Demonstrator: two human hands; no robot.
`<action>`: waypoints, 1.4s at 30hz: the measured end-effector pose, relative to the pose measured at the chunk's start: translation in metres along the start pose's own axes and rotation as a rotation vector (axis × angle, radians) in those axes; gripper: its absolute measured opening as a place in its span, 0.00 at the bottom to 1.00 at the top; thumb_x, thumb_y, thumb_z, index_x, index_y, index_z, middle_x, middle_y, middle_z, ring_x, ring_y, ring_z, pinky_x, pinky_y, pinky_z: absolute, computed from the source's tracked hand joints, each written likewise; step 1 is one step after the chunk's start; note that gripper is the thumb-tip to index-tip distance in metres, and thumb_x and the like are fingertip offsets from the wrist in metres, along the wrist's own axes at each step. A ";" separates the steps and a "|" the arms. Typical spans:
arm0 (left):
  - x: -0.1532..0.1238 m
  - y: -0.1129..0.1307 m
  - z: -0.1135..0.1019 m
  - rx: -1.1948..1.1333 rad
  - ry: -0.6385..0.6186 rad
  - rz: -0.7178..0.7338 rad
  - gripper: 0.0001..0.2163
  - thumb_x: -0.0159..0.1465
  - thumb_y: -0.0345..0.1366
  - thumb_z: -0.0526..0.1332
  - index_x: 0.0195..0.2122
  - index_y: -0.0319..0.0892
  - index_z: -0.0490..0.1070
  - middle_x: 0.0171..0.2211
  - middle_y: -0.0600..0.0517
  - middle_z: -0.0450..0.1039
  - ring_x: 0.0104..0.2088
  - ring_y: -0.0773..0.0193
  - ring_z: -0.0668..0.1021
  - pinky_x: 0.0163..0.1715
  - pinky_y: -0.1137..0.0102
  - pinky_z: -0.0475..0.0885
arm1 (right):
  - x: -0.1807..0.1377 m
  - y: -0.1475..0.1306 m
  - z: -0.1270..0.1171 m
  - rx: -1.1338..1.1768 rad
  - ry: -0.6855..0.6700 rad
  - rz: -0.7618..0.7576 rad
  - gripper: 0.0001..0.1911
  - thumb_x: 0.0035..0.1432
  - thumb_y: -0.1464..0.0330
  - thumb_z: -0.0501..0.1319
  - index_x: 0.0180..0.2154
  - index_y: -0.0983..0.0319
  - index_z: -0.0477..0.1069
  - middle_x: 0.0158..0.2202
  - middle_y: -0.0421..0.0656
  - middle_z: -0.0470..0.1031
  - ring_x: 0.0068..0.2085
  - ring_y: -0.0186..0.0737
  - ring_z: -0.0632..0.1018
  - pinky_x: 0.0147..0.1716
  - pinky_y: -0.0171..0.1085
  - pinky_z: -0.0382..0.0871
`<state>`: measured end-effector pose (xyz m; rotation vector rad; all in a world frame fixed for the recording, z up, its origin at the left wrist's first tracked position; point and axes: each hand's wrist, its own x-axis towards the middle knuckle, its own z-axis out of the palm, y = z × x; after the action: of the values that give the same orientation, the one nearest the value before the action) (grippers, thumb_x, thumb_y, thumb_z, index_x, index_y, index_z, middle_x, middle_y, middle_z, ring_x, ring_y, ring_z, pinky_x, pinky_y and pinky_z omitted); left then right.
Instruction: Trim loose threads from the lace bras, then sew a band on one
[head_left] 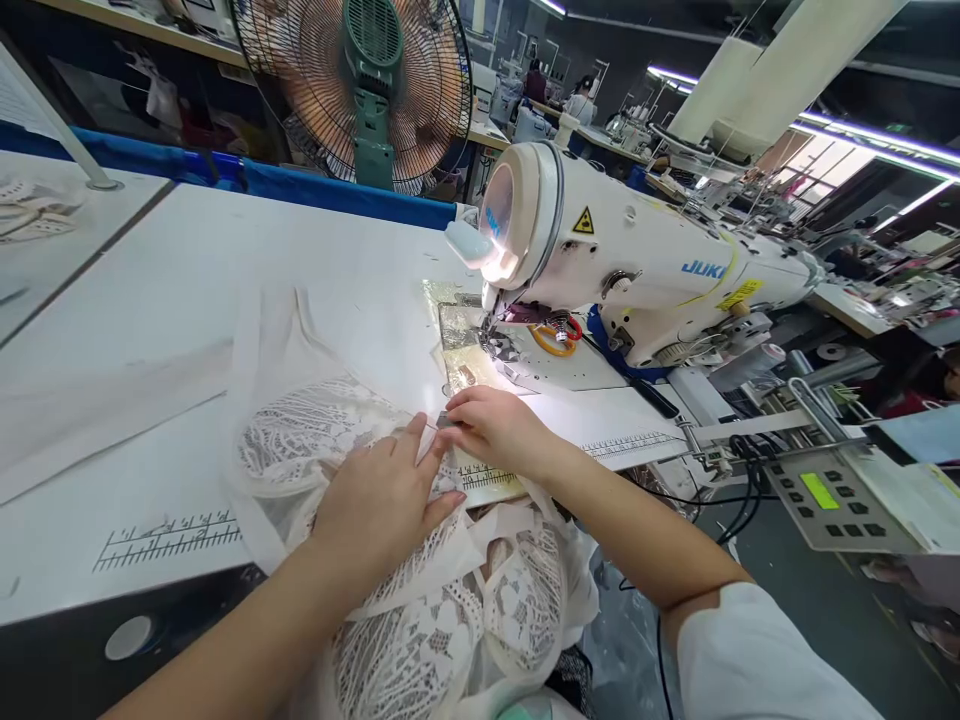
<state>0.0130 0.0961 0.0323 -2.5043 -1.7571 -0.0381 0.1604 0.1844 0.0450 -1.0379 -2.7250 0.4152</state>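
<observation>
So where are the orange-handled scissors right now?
In the head view, the scissors lie on the sewing machine bed right of the needle, under its arm, beyond the right hand.

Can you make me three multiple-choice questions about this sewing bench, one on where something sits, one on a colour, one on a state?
1. Where is the left hand?
A. Flat on the white lace fabric
B. On the fan
C. On the control panel

2. What colour are the scissors' handles under the sewing machine?
A. Green
B. Orange and red
C. Black

3. What is the right hand doing?
A. Hanging free
B. Gripping the handwheel
C. Pinching a small dark piece at the fabric's edge

Answers: 1 A, the palm lies spread on the lace. 2 B, one orange loop and one red loop show by the needle area. 3 C, the fingertips close on the piece near the printed ruler.
</observation>
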 end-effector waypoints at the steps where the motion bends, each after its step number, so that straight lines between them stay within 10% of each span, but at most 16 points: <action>1: 0.000 0.000 0.000 0.000 0.002 -0.003 0.25 0.61 0.48 0.53 0.55 0.39 0.63 0.55 0.36 0.63 0.44 0.45 0.74 0.40 0.53 0.70 | 0.000 -0.001 -0.002 0.007 -0.008 0.015 0.05 0.56 0.71 0.58 0.33 0.65 0.72 0.40 0.46 0.73 0.42 0.35 0.73 0.39 0.32 0.65; 9: 0.001 0.001 -0.003 -0.024 -0.016 -0.009 0.25 0.62 0.47 0.53 0.56 0.38 0.62 0.56 0.35 0.62 0.46 0.44 0.73 0.42 0.52 0.69 | 0.006 -0.007 -0.008 -0.103 -0.026 0.195 0.05 0.56 0.71 0.56 0.34 0.64 0.71 0.29 0.42 0.70 0.31 0.34 0.70 0.27 0.31 0.57; 42: 0.001 0.001 -0.002 0.003 0.038 0.020 0.23 0.61 0.46 0.55 0.54 0.40 0.65 0.55 0.35 0.64 0.44 0.45 0.75 0.40 0.53 0.70 | -0.011 -0.020 -0.015 -0.331 -0.107 0.094 0.10 0.57 0.74 0.51 0.33 0.65 0.71 0.30 0.44 0.69 0.28 0.36 0.69 0.23 0.34 0.53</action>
<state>0.0145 0.0961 0.0345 -2.5020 -1.7159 -0.0803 0.1605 0.1652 0.0653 -1.2594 -2.9151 0.0311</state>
